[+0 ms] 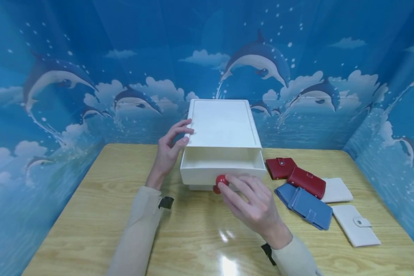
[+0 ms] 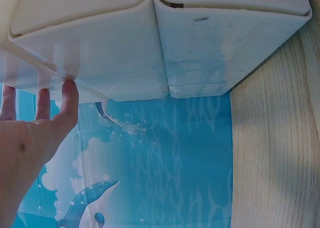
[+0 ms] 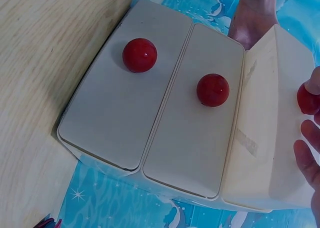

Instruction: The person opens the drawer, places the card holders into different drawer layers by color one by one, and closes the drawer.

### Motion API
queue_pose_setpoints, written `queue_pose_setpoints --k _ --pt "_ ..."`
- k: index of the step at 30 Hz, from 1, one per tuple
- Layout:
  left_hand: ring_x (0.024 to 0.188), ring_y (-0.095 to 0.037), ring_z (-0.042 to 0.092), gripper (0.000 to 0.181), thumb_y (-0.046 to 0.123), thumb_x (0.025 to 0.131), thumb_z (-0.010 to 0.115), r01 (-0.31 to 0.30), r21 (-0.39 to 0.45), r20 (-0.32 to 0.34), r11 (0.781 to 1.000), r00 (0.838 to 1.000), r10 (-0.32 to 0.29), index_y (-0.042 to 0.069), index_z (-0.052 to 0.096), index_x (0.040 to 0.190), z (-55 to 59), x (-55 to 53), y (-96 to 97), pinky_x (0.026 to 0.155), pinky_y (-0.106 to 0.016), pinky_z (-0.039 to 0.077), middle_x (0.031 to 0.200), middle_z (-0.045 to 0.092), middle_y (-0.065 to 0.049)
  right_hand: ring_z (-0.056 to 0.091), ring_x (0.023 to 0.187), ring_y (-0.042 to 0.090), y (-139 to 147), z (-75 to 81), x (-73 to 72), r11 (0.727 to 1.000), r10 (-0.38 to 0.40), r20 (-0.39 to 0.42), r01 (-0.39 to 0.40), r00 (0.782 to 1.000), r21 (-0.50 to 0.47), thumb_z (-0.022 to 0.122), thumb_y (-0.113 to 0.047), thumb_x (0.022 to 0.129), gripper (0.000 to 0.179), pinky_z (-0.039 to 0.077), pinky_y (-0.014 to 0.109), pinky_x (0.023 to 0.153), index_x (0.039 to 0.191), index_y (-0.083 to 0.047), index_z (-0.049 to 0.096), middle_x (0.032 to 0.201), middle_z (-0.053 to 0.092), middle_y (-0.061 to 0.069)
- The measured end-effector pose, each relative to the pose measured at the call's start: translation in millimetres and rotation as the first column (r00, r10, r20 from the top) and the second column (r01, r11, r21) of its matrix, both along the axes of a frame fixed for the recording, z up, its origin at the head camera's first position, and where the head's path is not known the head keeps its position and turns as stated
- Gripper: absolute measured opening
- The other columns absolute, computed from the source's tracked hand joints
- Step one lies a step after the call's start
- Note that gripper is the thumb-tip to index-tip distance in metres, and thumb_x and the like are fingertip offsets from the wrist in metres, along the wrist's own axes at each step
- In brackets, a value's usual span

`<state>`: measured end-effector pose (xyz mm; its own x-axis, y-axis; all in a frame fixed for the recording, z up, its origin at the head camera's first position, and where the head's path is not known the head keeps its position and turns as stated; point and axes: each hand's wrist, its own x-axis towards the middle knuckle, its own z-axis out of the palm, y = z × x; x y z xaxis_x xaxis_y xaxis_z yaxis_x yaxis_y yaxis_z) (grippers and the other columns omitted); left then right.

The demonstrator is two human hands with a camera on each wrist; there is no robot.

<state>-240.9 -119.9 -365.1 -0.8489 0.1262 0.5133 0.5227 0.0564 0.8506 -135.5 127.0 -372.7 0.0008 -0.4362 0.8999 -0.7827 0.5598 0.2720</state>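
Note:
A white drawer cabinet (image 1: pixel 222 122) stands at the back of the table, its top drawer (image 1: pixel 200 175) pulled partway out. The visible inside of that drawer is bare. My right hand (image 1: pixel 255 203) pinches the drawer's round red knob (image 1: pixel 222 179) between thumb and fingers. At the cabinet's left side, my left hand (image 1: pixel 169 147) rests its fingertips along the upper edge; the left wrist view shows those fingers (image 2: pixel 70 95) extended against the side wall. Two lower drawers, each with a red knob (image 3: pixel 213 90), are closed in the right wrist view.
Right of the cabinet lie several wallets: a small red wallet (image 1: pixel 279 168), a longer red wallet (image 1: pixel 307 182), blue wallets (image 1: pixel 312 209), a white wallet (image 1: pixel 339 189) partly under the red one, and a white wallet with a snap strap (image 1: pixel 353 226). A dolphin-print curtain (image 1: pixel 207 57) surrounds the table.

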Motion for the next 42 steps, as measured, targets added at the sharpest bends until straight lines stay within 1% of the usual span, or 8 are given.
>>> queue_pose_setpoints --k 12,19,31,34,39,42 --pt "0.15 -0.014 0.038 0.031 0.024 0.1 0.057 -0.008 -0.011 0.012 1.0 1.0 0.008 0.006 0.068 0.123 -0.3 0.3 0.3 0.124 -0.062 0.025 0.154 0.053 0.002 0.07 0.073 0.024 0 0.3 1.8 1.0 0.026 -0.027 -0.026 0.999 0.0 0.064 -0.012 0.097 0.017 0.059 0.031 0.062 0.097 -0.004 0.079 0.095 0.078 0.017" --pt "0.15 -0.013 0.039 0.031 0.023 0.1 0.056 -0.011 -0.012 0.008 1.0 1.0 0.011 0.006 0.068 0.123 -0.8 0.7 0.0 0.125 -0.055 0.027 0.153 0.053 0.001 0.069 0.072 0.024 0 0.7 1.5 0.999 0.04 -0.047 -0.04 0.998 -0.005 0.065 -0.011 0.096 0.016 0.058 0.031 0.061 0.096 -0.004 0.079 0.093 0.078 0.017" --pt "0.15 -0.012 0.039 0.031 0.023 0.1 0.056 -0.01 -0.01 0.004 1.0 1.0 0.011 0.006 0.067 0.124 -0.2 0.5 0.2 0.125 -0.055 0.027 0.153 0.053 0.003 0.07 0.071 0.025 3 6.8 0.8 0.998 0.062 -0.06 -0.063 0.996 -0.012 0.066 -0.011 0.094 0.016 0.058 0.031 0.06 0.092 -0.003 0.079 0.09 0.078 0.017" --pt "0.15 -0.012 0.039 0.031 0.023 0.1 0.056 -0.005 -0.006 -0.001 1.0 1.0 0.005 0.006 0.067 0.124 -0.2 0.7 0.2 0.125 -0.055 0.027 0.153 0.053 0.003 0.071 0.071 0.026 7 8.9 1.8 0.998 0.054 -0.048 -0.054 0.997 -0.012 0.065 -0.013 0.095 0.018 0.059 0.032 0.06 0.092 -0.003 0.079 0.09 0.078 0.017" --pt "0.151 -0.013 0.038 0.031 0.023 0.1 0.056 -0.005 -0.012 0.0 1.0 1.0 0.005 0.006 0.067 0.124 -0.5 0.1 -0.2 0.125 -0.054 0.026 0.154 0.053 0.002 0.072 0.072 0.027 14 12.9 4.3 0.999 0.039 -0.032 -0.04 0.999 -0.025 0.065 -0.016 0.096 0.02 0.06 0.036 0.06 0.093 -0.002 0.079 0.09 0.078 0.017" --pt "0.151 -0.015 0.038 0.031 0.022 0.1 0.057 -0.002 -0.01 -0.004 1.0 1.0 0.002 0.004 0.067 0.124 -0.4 -0.4 -0.7 0.125 -0.054 0.026 0.154 0.053 0.0 0.072 0.072 0.029 19 14.9 5.1 0.998 0.039 -0.038 -0.041 0.999 -0.041 0.066 -0.016 0.096 0.02 0.06 0.038 0.06 0.093 -0.001 0.079 0.089 0.078 0.017"
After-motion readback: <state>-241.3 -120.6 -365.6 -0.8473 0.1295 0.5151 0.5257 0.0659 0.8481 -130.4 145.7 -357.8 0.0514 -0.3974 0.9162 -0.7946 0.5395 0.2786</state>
